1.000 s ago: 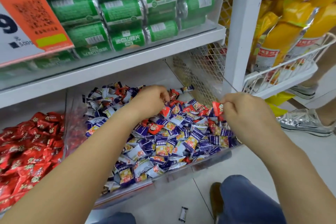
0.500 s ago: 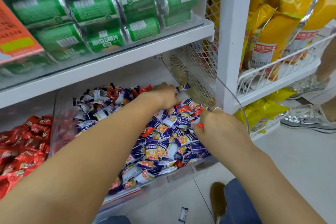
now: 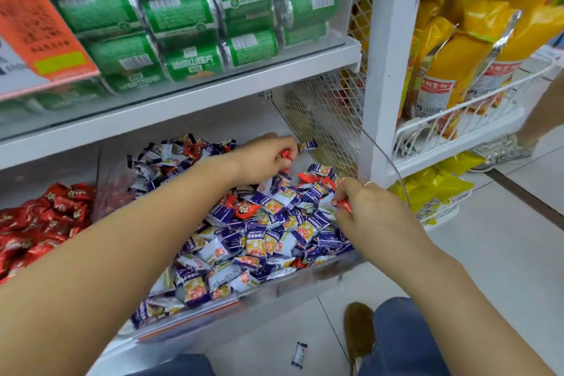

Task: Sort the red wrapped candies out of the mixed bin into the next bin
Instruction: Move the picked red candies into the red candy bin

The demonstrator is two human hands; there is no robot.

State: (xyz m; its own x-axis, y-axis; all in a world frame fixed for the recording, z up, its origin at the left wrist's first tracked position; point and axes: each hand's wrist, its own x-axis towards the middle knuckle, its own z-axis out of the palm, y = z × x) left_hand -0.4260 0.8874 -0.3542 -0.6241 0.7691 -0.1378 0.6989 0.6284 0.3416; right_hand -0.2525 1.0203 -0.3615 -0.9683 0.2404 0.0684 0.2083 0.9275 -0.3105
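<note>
White shop shelving (image 3: 189, 101) fills the view, with a tiled floor (image 3: 503, 253) below on the right. At the far left an orange and white price sign (image 3: 36, 33) leans on the upper shelf, beside stacked green snack packs (image 3: 183, 15) behind clear plastic. Below the sign, on the lower shelf, lies the next bin (image 3: 97, 189) filled with red wrapped candies (image 3: 39, 223), its clear divider separating it from the mixed bin (image 3: 274, 293). That bin holds a heap of purple and white candies (image 3: 259, 238) with a few red ones scattered through it, one plain red candy (image 3: 244, 209) lying near the middle of the heap. The left hand (image 3: 262, 162) reaches toward the back of the mixed bin, fingers curled round several red candies held just above the pile. Nearer the bin's right wall, the right hand (image 3: 369, 210) pinches another red candy between thumb and fingertips, a ring showing on one finger. One small wrapped candy (image 3: 299, 354) lies on the floor in front of the bin, near a brown shoe (image 3: 358, 330) and blue-jeaned knee. Further right, a white wire basket (image 3: 457, 119) holds yellow snack bags (image 3: 457, 55), and someone's grey sneaker (image 3: 500, 151) stands beyond it.
</note>
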